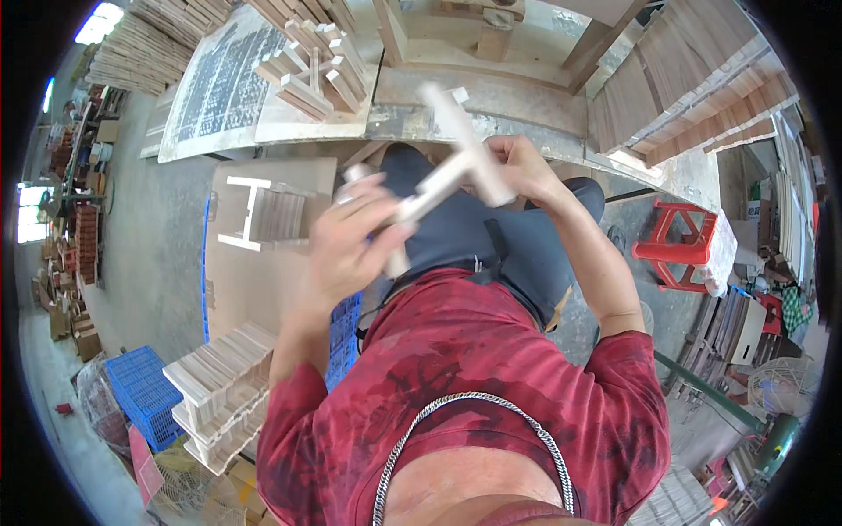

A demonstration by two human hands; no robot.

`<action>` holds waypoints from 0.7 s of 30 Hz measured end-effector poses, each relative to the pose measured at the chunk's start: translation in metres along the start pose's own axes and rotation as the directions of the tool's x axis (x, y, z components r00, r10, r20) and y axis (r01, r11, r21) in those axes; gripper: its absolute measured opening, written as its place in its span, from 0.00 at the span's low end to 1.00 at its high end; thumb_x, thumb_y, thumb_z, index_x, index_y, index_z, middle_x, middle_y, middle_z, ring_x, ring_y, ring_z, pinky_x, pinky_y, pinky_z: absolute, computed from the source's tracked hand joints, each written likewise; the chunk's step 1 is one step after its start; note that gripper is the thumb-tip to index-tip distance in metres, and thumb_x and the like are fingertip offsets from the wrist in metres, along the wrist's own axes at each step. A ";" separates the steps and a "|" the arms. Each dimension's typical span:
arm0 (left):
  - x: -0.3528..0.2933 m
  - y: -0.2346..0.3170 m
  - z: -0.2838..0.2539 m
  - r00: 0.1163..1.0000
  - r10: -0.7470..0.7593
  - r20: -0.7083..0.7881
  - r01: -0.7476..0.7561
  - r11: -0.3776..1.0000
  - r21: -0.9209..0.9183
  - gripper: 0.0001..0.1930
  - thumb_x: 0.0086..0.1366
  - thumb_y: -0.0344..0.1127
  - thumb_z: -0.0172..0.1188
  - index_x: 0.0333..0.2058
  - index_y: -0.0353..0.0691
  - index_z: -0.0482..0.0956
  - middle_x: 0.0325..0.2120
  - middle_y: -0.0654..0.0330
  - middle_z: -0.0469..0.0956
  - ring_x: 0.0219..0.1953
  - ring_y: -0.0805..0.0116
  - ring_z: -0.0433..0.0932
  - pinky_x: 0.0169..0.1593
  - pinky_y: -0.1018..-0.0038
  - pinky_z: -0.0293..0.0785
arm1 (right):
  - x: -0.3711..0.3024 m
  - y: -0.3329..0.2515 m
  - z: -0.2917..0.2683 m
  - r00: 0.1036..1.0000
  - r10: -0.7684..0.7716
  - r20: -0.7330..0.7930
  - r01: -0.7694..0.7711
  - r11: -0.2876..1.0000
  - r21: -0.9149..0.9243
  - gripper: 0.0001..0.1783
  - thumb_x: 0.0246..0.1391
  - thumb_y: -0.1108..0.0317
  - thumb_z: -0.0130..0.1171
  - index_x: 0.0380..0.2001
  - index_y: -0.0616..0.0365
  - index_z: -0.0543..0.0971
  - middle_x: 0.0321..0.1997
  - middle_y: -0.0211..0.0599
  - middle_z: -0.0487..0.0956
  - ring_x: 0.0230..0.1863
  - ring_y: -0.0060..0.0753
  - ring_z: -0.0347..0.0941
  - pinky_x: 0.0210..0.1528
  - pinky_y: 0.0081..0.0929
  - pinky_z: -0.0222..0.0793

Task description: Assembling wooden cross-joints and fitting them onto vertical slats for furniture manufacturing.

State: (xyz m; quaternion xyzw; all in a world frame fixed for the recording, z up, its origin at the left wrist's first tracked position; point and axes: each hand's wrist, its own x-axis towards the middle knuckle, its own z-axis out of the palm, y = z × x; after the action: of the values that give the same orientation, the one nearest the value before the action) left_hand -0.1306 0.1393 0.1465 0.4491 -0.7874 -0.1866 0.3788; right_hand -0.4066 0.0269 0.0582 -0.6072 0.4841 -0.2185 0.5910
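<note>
Over my lap I hold a pale H-shaped wooden frame (476, 151), tilted and blurred by motion. My left hand (351, 241) is closed around its near-left bar, with the fingers smeared. The fingers of my right hand (524, 168) are closed at the far-right bar, near where the crosspiece meets it. To the left, a row of similar H-shaped frames (251, 213) lies on a brown board (254, 298).
Ahead runs a worktable (403, 123), with a bundle of wooden sticks (320, 74) on its left and stacked boards (675, 79) on its right. Stacked frames (224, 377) and a blue crate (140, 394) are at lower left. A red stool (677, 247) stands right.
</note>
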 end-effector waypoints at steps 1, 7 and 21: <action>0.010 -0.011 0.022 0.996 0.077 0.033 -0.075 0.994 -0.074 0.10 0.60 0.33 0.69 0.36 0.34 0.82 0.31 0.51 0.81 0.40 0.48 0.81 0.60 0.54 0.73 | -0.002 0.010 0.001 1.000 0.013 0.002 -0.013 1.000 0.001 0.11 0.52 0.72 0.70 0.39 0.64 0.83 0.31 0.34 0.84 0.34 0.22 0.79 0.38 0.24 0.74; 0.058 -0.033 0.082 0.954 0.277 0.115 -0.269 0.960 -0.083 0.10 0.58 0.36 0.71 0.34 0.37 0.81 0.26 0.56 0.77 0.35 0.55 0.80 0.60 0.55 0.73 | -0.032 0.012 -0.007 0.972 -0.047 -0.232 0.054 0.998 0.026 0.11 0.49 0.71 0.69 0.35 0.66 0.83 0.29 0.37 0.83 0.33 0.27 0.80 0.37 0.29 0.75; 0.088 -0.076 0.113 0.706 -0.252 0.662 0.511 0.829 -0.229 0.13 0.70 0.42 0.62 0.36 0.36 0.85 0.25 0.64 0.81 0.28 0.79 0.76 0.34 0.78 0.71 | -0.041 0.009 -0.010 0.959 0.161 -0.234 -0.180 0.982 -0.062 0.19 0.49 0.65 0.72 0.41 0.68 0.84 0.30 0.38 0.83 0.31 0.25 0.79 0.36 0.25 0.74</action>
State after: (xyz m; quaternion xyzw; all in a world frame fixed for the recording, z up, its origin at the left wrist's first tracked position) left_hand -0.2014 0.0197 0.0633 0.4353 -0.6979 -0.5509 0.1411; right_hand -0.4355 0.0584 0.0643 -0.5580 0.6077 -0.2146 0.5228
